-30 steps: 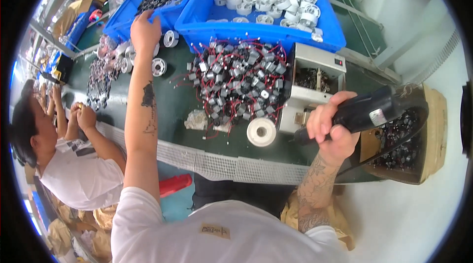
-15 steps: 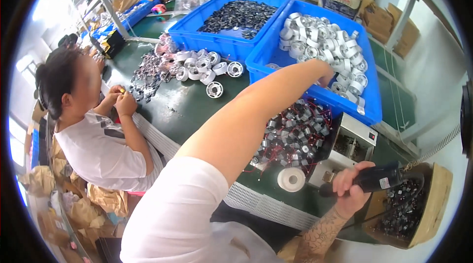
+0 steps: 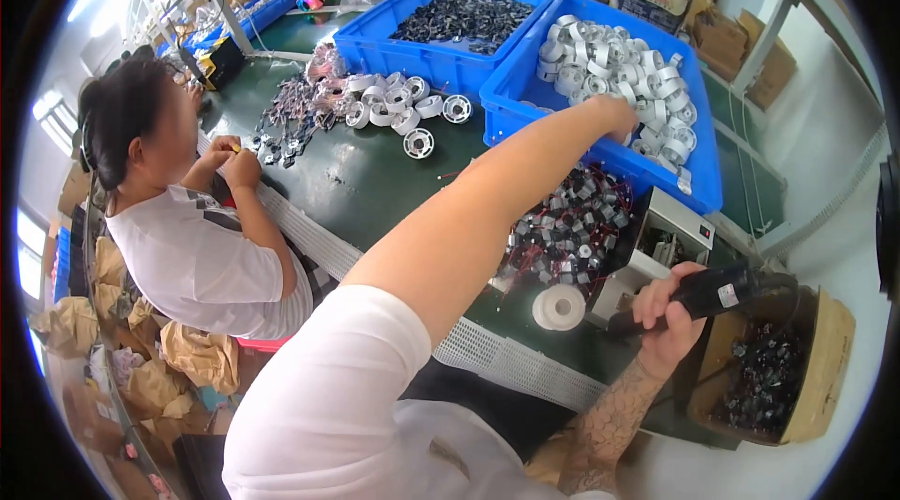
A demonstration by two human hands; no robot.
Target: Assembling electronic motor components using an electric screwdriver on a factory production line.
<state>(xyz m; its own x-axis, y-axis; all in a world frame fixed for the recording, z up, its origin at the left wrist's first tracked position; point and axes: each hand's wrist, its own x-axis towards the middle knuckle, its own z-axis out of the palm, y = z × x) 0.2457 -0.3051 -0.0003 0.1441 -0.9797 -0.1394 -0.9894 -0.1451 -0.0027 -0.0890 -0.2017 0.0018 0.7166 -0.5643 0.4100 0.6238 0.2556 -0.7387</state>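
Note:
My left hand (image 3: 614, 115) reaches across into the right blue bin (image 3: 487, 106), at the near edge of a heap of white round plastic housings (image 3: 647, 78). Its fingers are mostly hidden, so what they hold does not show. In my right hand (image 3: 669, 320) is a black electric screwdriver (image 3: 717, 295), gripped round the body and lying roughly level, its front end toward the left. Just beyond that hand stands a metal box-shaped screw feeder (image 3: 687, 222). Small motors with red wires (image 3: 567, 228) lie piled under my left forearm, and a white ring-shaped part (image 3: 560, 307) sits beside them.
Black small parts fill another blue bin (image 3: 352, 48). White housings (image 3: 398, 102) and wired parts (image 3: 295, 111) lie on the green table (image 3: 337, 191). A co-worker (image 3: 202, 247) sits at the left, handling something small. A cardboard box (image 3: 830, 369) of dark parts stands at the right.
My view has shifted slightly. My left hand stays at the near side of the housings, and my right hand still holds the screwdriver, now tilted a little differently.

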